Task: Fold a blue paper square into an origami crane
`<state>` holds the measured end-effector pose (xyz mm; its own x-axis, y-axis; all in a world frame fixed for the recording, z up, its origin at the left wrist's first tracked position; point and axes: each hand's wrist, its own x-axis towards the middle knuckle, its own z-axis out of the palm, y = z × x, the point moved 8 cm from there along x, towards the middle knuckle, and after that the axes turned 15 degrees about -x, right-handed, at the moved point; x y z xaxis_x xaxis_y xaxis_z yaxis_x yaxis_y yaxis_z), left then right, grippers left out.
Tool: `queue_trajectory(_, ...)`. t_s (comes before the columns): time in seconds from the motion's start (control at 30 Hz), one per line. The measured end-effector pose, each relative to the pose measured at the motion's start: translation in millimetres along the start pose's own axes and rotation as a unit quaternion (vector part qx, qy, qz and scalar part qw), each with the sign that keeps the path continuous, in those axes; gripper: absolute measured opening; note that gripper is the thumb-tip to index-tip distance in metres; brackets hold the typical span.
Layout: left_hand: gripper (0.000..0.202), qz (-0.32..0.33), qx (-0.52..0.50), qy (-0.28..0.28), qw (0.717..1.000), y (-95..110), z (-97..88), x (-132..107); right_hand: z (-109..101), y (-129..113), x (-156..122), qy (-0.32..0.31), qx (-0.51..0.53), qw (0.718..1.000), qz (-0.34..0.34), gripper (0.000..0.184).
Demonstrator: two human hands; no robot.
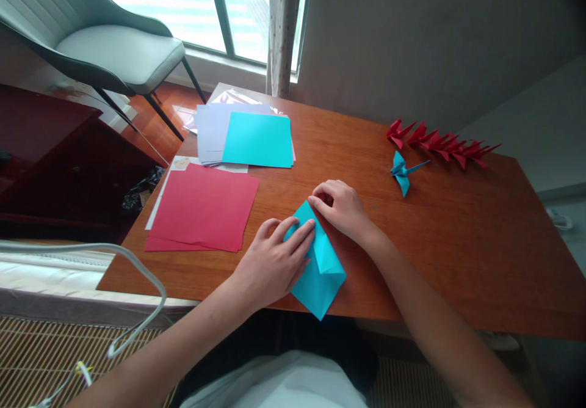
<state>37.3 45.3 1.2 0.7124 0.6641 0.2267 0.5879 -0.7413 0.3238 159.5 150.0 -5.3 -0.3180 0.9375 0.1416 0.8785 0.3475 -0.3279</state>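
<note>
A sheet of blue origami paper (319, 298), folded into a kite-like diamond, lies at the table's near edge. Across its left side my left hand (279, 258) rests with fingers extended, the tips pressing on the folded layers. Thumb and forefinger of my right hand (341, 208) are closed together at the paper's far corner; what lies between these fingertips is too small to make out clearly. The lower part of the sheet shows a raised flap on its right, and its near point reaches the table edge.
Red paper sheets (206, 206) lie left on the wooden table (458, 243); beyond them is a stack topped with a blue sheet (259, 139). A blue paper crane (401, 172) and a row of red paper cranes (446, 144) stand at the far right. A chair (123, 51) is by the window.
</note>
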Motion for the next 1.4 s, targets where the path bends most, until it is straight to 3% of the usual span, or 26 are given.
queue_trajectory(0.3,0.044,-0.005,-0.001,0.001,1.0,1,-0.7,1,-7,6,-28,-0.016,0.016,1.0,0.005,0.014)
queue_trajectory(0.6,0.046,-0.008,-0.009,-0.009,1.0,-1,2.5,0,2,0,-14,0.009,-0.019,0.999,0.028,0.015)
queue_trajectory(1.13,0.046,-0.018,-0.017,-0.02,0.999,-1,2.2,1,3,-2,-14,-0.001,-0.036,0.999,0.038,0.014)
queue_trajectory(1.4,0.045,-0.008,-0.012,-0.014,1.0,0,2.2,1,5,-1,-8,0.014,-0.079,0.995,0.065,0.024)
